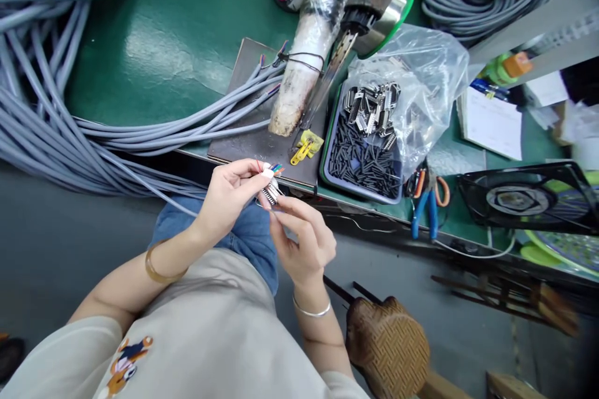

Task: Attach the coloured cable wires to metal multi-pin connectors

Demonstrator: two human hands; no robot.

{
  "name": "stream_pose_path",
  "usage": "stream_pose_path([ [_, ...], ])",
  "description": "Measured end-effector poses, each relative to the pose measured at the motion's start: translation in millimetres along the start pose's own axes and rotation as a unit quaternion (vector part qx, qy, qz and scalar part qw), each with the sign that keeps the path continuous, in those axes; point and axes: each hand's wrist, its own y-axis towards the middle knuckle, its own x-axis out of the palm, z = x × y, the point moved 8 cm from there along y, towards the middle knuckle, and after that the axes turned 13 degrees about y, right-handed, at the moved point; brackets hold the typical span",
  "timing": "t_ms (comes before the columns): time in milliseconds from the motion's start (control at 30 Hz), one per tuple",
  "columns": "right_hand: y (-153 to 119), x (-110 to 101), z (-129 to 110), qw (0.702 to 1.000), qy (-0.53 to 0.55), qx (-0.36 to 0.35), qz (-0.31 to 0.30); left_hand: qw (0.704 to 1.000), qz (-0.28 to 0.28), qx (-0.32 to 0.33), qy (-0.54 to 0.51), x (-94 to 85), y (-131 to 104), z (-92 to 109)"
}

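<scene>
My left hand (234, 190) is closed in a pinch over the front of my lap. Between its fingertips are coloured wires (277, 169), fanning out towards the bench. A grey cable (175, 201) runs in from the left and passes behind this hand. Just below the wires sits a small metal multi-pin connector (270, 194), tilted, its far side covered by fingers. My right hand (304, 240) closes its thumb and fingertips at the connector's lower edge. Whether the wires are joined to the pins is too small to tell.
A tray (327, 168) holds connectors and black sleeves beside a plastic bag (433, 75). A hot-air tool (344, 43) and a wrapped tube (299, 84) overhang a dark board (224, 148). Grey cables (42, 93) fill the left. Pliers (425, 212) lie right; a stool (393, 349) stands below.
</scene>
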Motion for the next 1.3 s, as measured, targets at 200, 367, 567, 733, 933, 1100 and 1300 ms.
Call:
stream_pose_path([
  [200,3,5,4,0.999,-0.031,-0.025,0.011,1.0,0.005,-0.001,0.002,-1.1,3,-2],
  [367,1,-2,17,0.999,-0.005,0.025,0.041,1.0,0.001,-0.002,0.022,1.1,3,-5],
  [567,-5,-30,50,0.951,0.135,0.194,0.2,1.0,0.014,-0.019,-0.005,-6.0,1,-3],
  [733,-8,-19,59,0.914,0.234,0.247,0.22,0.993,-0.105,-0.038,-0.028,11.3,-6,-8],
  [933,-14,1,51,0.924,0.252,0.242,0.154,0.986,-0.15,-0.03,-0.064,15.5,-6,-6],
  [1100,-9,-25,57,0.913,0.248,0.259,0.193,0.967,-0.226,-0.078,-0.084,17.4,-10,-10],
  [1300,7,-6,62,0.868,0.364,0.334,-0.042,0.925,-0.332,-0.151,-0.102,26.0,-20,-19],
])
